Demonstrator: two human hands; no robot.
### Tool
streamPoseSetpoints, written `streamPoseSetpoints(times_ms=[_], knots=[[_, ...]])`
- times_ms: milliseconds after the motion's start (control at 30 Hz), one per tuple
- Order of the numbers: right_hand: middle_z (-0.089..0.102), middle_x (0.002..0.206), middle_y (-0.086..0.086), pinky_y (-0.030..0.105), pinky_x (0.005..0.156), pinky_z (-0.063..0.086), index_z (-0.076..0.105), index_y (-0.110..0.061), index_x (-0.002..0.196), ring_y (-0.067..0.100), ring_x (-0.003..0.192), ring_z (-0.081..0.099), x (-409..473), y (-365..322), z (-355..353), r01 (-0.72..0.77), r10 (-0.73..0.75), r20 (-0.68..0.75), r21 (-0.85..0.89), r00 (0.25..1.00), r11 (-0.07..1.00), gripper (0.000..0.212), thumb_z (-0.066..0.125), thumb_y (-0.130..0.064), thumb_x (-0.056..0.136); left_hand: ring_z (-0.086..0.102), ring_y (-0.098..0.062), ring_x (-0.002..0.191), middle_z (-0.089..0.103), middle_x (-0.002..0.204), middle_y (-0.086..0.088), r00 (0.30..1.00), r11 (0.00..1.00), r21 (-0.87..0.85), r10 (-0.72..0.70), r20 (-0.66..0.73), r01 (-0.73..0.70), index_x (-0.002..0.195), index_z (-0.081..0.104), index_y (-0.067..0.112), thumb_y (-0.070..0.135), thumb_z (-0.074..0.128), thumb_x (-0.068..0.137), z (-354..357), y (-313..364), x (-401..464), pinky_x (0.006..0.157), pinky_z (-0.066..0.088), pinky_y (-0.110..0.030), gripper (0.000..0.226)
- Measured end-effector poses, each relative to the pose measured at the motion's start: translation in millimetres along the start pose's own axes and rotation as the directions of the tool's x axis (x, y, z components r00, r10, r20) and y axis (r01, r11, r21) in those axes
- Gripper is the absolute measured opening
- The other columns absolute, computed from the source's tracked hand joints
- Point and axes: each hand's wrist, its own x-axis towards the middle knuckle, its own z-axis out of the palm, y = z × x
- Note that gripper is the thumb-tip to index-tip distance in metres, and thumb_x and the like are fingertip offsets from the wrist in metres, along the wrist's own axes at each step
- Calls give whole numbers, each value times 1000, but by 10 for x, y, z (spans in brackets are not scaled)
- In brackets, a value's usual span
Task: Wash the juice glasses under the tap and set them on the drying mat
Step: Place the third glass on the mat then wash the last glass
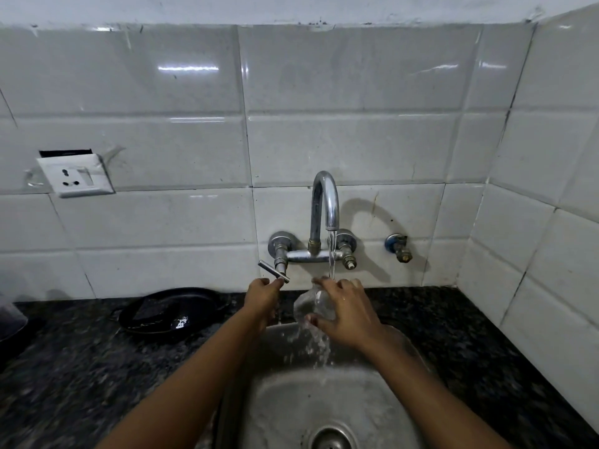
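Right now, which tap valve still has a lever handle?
The left valve, whose lever the left hand touches; the right valve shows a bare stem.

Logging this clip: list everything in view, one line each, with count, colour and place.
juice glass: one, clear, tilted under the water stream, held in the right hand
tap: one, chrome, on the wall over the sink, running
tap lever: one, chrome, lower left of the tap
small valve: one, blue and brass, right of the tap
sink: one, steel, bottom centre
pan: one, black, on the counter left of the sink
counter: dark speckled stone
socket: one, white, left wall
wall tiles: white
left hand: fingers at the lever
right hand: gripping the glass
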Motion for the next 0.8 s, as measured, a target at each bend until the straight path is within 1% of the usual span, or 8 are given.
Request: streamPoseSetpoints(times_ms=[67,167,267,367,500,667,733,800], knots=[[53,127,-1,36,90,48,37,-43,132,21,115,50,-58,51,105,-98,117,-16,441,993,892,62,62,-56,77,62,-44,88,61,111,-32,996,995,91,56,-70,-50,116,54,-1,38,53,90,43,37,27,58,48,-38,47],[60,109,-2,29,65,50,49,-33,127,15,88,61,-175,57,216,-300,415,149,896,897,328,42,55,-47,87,59,-44,104,64,110,-27,976,960,248,170,-138,-132,108,58,-1,39,50,92,97,130,20,83,49,-45,44],[63,87,10,26,50,51,59,-20,103,20,63,60,-287,72,287,-359,487,443,896,752,-262,34,49,-50,89,58,-38,106,64,112,-23,957,901,420,211,-200,-111,109,58,-4,31,46,95,128,173,19,78,44,-36,40],[58,79,15,18,36,46,59,-10,93,16,46,57,-346,130,332,-312,440,570,789,694,-530,47,46,-55,88,56,-37,109,61,115,-22,936,839,535,261,-237,-98,111,53,-3,27,45,96,144,173,-35,73,37,-33,35],[56,81,17,15,34,44,58,-8,91,18,62,48,-306,208,350,-288,437,596,756,674,-588,51,44,-56,88,57,-35,105,61,113,-20,896,800,586,349,-274,-132,111,51,0,26,48,94,202,156,-48,75,43,-38,30],[57,76,13,15,34,42,60,-9,87,14,51,51,-247,200,246,-356,442,584,791,680,-498,46,47,-53,87,54,-28,104,55,117,-11,806,412,873,591,-37,-262,119,46,8,17,42,95,246,126,-56,75,46,-38,26],[58,80,11,16,34,41,61,-12,94,10,47,51,-248,162,170,-392,481,520,852,706,-346,44,48,-53,88,52,-28,109,53,121,-12,795,462,842,603,-66,-280,123,48,8,18,42,96,215,44,-81,81,45,-39,29],[59,84,7,18,40,39,60,-18,109,10,54,48,-274,77,34,-414,525,373,909,765,-42,40,47,-51,89,54,-31,106,58,116,-18,835,748,601,500,-230,-283,115,56,2,20,43,96,210,-161,-153,87,44,-39,29]])
